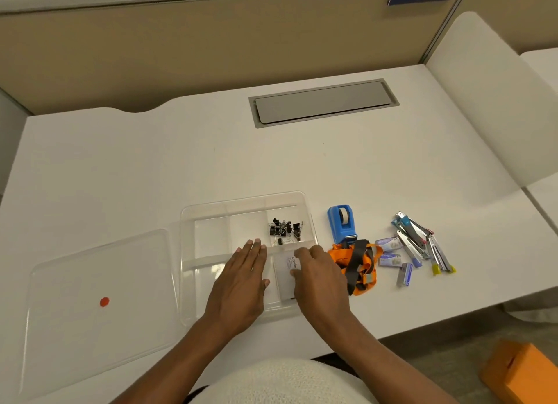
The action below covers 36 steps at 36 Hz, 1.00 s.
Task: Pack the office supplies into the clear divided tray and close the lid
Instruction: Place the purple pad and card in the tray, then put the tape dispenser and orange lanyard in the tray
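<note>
1. Resting flat over the clear divided tray (246, 200), the left hand (243, 278) is spread wide and holds nothing.
2. Right hand (320, 278) pinches a white card pack (285, 271) in the tray's near-right compartment.
3. Binder clips (285, 230) occupy the far-right compartment.
4. Lid (90, 301) lies left of the tray.

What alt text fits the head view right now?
Both hands, left hand and right hand, rest over the clear divided tray holding binder clips. Its lid lies left; tape dispenser, lanyard and staplers wait right.
</note>
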Each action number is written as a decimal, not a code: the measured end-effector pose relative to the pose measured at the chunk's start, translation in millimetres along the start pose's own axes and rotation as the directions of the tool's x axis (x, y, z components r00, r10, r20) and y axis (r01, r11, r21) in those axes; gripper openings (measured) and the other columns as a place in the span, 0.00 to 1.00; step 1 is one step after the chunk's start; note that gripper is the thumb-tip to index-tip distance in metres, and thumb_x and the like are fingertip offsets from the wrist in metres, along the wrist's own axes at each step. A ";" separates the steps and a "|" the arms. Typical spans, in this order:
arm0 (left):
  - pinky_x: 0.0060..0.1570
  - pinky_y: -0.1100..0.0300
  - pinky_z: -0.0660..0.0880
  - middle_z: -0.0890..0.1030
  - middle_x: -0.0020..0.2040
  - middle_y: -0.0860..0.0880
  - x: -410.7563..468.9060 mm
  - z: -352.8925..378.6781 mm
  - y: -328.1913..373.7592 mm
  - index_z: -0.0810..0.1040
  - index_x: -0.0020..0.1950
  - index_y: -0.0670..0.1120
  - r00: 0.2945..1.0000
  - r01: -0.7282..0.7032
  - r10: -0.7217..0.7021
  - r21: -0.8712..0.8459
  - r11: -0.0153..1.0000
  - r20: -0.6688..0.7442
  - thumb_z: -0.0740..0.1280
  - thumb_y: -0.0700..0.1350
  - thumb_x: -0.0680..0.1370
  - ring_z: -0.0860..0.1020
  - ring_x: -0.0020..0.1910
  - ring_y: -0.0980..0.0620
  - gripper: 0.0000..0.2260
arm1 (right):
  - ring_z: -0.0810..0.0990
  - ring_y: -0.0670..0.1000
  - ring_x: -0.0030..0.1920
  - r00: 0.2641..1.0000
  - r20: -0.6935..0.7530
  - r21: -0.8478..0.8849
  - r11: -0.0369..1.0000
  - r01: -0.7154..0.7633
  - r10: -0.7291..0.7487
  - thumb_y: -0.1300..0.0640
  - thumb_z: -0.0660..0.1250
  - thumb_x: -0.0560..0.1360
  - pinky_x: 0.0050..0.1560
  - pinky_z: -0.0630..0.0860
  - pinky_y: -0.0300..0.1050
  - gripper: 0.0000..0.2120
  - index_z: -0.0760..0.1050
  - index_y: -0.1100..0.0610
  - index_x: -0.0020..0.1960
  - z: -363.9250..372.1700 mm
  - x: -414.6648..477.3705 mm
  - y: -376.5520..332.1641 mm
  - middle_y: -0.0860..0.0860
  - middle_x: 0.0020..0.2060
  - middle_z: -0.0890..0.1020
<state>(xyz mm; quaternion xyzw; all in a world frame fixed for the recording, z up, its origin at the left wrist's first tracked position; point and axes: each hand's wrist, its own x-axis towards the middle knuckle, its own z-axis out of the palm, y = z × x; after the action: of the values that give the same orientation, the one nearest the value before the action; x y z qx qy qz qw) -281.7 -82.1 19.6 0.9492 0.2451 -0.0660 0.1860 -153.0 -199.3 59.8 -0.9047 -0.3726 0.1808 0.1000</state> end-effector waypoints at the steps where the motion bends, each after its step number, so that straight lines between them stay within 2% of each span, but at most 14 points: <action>1: 0.80 0.57 0.42 0.52 0.85 0.46 1.6 -1.1 1.0 0.53 0.84 0.45 1.000 0.008 -0.008 0.006 1.000 0.013 0.58 0.52 0.86 0.51 0.84 0.49 0.30 | 0.81 0.51 0.57 1.000 -0.026 0.009 1.000 -0.015 0.015 0.52 0.68 0.82 0.47 0.75 0.41 0.18 0.74 0.52 0.71 -5.3 -1.5 1.8 0.51 0.62 0.81; 4: 0.80 0.50 0.58 0.65 0.81 0.42 8.1 -9.9 7.4 0.65 0.80 0.43 0.998 0.052 -0.055 0.083 0.995 0.034 0.63 0.53 0.83 0.64 0.80 0.43 0.27 | 0.83 0.52 0.54 0.989 -0.130 0.057 0.996 -0.066 0.073 0.53 0.73 0.78 0.45 0.80 0.45 0.16 0.79 0.52 0.65 -20.7 -8.1 10.9 0.52 0.58 0.83; 7: 0.67 0.47 0.73 0.78 0.70 0.42 22.2 -22.0 19.1 0.79 0.66 0.43 0.996 0.072 -0.064 0.121 0.990 -0.067 0.70 0.51 0.79 0.77 0.67 0.41 0.19 | 0.81 0.58 0.60 0.960 -0.219 0.122 0.981 -0.151 0.175 0.54 0.78 0.74 0.48 0.84 0.54 0.21 0.79 0.55 0.65 -28.3 -13.3 30.8 0.57 0.62 0.80; 11: 0.56 0.51 0.76 0.81 0.58 0.47 50.4 -35.1 38.1 0.81 0.60 0.44 0.977 -0.060 0.083 0.117 0.991 -0.197 0.71 0.51 0.78 0.79 0.57 0.44 0.15 | 0.74 0.57 0.67 0.942 -0.250 0.127 0.972 -0.198 0.224 0.53 0.75 0.75 0.56 0.81 0.52 0.24 0.74 0.54 0.69 -30.6 -16.8 63.7 0.54 0.68 0.75; 15: 0.54 0.51 0.79 0.83 0.57 0.47 86.8 -40.4 68.5 0.83 0.58 0.46 0.959 -0.172 0.201 0.151 0.973 -0.199 0.73 0.53 0.76 0.80 0.56 0.46 0.15 | 0.69 0.58 0.73 0.956 -0.214 0.088 0.979 -0.185 0.200 0.51 0.77 0.73 0.59 0.80 0.55 0.32 0.70 0.52 0.73 -25.3 -19.4 88.3 0.54 0.74 0.71; 17: 0.51 0.53 0.81 0.84 0.57 0.47 105.8 -41.0 85.2 0.84 0.57 0.46 0.953 -0.222 0.254 0.187 0.957 -0.166 0.79 0.54 0.71 0.82 0.54 0.47 0.19 | 0.68 0.59 0.74 0.963 -0.183 0.053 0.980 -0.191 0.198 0.46 0.79 0.71 0.62 0.79 0.56 0.37 0.68 0.51 0.75 -20.7 -19.2 96.6 0.55 0.75 0.70; 19: 0.51 0.53 0.82 0.83 0.59 0.46 124.8 -39.1 98.6 0.83 0.60 0.46 0.936 -0.298 0.329 0.217 0.930 -0.126 0.82 0.52 0.66 0.83 0.56 0.46 0.25 | 0.71 0.60 0.73 0.967 -0.171 0.025 0.982 -0.185 0.186 0.41 0.80 0.68 0.63 0.79 0.57 0.42 0.68 0.52 0.76 -14.2 -18.2 103.9 0.55 0.75 0.71; 22: 0.62 0.49 0.77 0.76 0.71 0.42 152.3 -33.0 111.5 0.75 0.70 0.43 0.903 -0.423 0.429 0.161 0.892 -0.003 0.78 0.43 0.69 0.73 0.71 0.42 0.31 | 0.71 0.60 0.74 0.976 -0.141 -0.028 0.985 -0.172 0.166 0.35 0.79 0.66 0.66 0.77 0.56 0.46 0.67 0.52 0.77 -3.8 -15.9 109.3 0.54 0.76 0.71; 25: 0.67 0.45 0.73 0.66 0.78 0.39 174.9 -28.4 120.8 0.68 0.76 0.44 0.877 -0.479 0.457 0.203 0.854 0.150 0.77 0.42 0.71 0.65 0.77 0.40 0.35 | 0.68 0.58 0.75 0.980 -0.095 -0.029 0.984 -0.178 0.174 0.32 0.75 0.68 0.67 0.76 0.54 0.48 0.62 0.50 0.79 4.7 -12.0 110.0 0.53 0.78 0.67; 28: 0.66 0.44 0.74 0.60 0.81 0.39 190.1 -23.2 128.6 0.64 0.79 0.47 0.848 -0.510 0.439 0.236 0.827 0.295 0.77 0.44 0.72 0.64 0.78 0.38 0.38 | 0.70 0.58 0.74 0.980 -0.088 -0.042 0.983 -0.181 0.177 0.32 0.72 0.71 0.63 0.79 0.51 0.44 0.62 0.51 0.79 11.0 -8.0 110.8 0.54 0.77 0.68; 30: 0.64 0.44 0.77 0.61 0.80 0.40 197.1 -19.3 130.9 0.63 0.79 0.49 0.820 -0.545 0.445 0.251 0.800 0.362 0.77 0.44 0.73 0.65 0.76 0.38 0.38 | 0.73 0.59 0.72 0.980 -0.095 -0.052 0.982 -0.183 0.178 0.34 0.71 0.74 0.58 0.82 0.51 0.40 0.65 0.52 0.78 14.1 -5.7 111.5 0.55 0.76 0.70; 33: 0.58 0.46 0.79 0.65 0.77 0.41 202.9 -14.2 131.6 0.67 0.78 0.49 0.788 -0.594 0.472 0.287 0.751 0.395 0.76 0.44 0.74 0.68 0.72 0.40 0.34 | 0.76 0.60 0.68 0.978 -0.119 -0.052 0.983 -0.178 0.171 0.37 0.71 0.75 0.51 0.83 0.50 0.34 0.69 0.52 0.75 17.4 -3.4 113.0 0.56 0.73 0.73; 36: 0.54 0.47 0.80 0.69 0.72 0.42 204.7 -11.0 131.2 0.71 0.74 0.49 0.780 -0.614 0.497 0.309 0.727 0.379 0.76 0.41 0.74 0.68 0.69 0.41 0.30 | 0.73 0.56 0.67 0.982 -0.113 -0.058 0.986 -0.156 0.149 0.40 0.69 0.78 0.48 0.81 0.44 0.29 0.68 0.47 0.75 19.7 -0.2 116.3 0.52 0.73 0.71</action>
<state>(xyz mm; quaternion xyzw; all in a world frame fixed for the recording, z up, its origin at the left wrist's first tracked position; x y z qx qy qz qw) -38.8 -94.0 27.5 0.9771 -0.1010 -0.1862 0.0223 -86.9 -280.3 5.1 -0.9419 -0.3021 0.1260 0.0755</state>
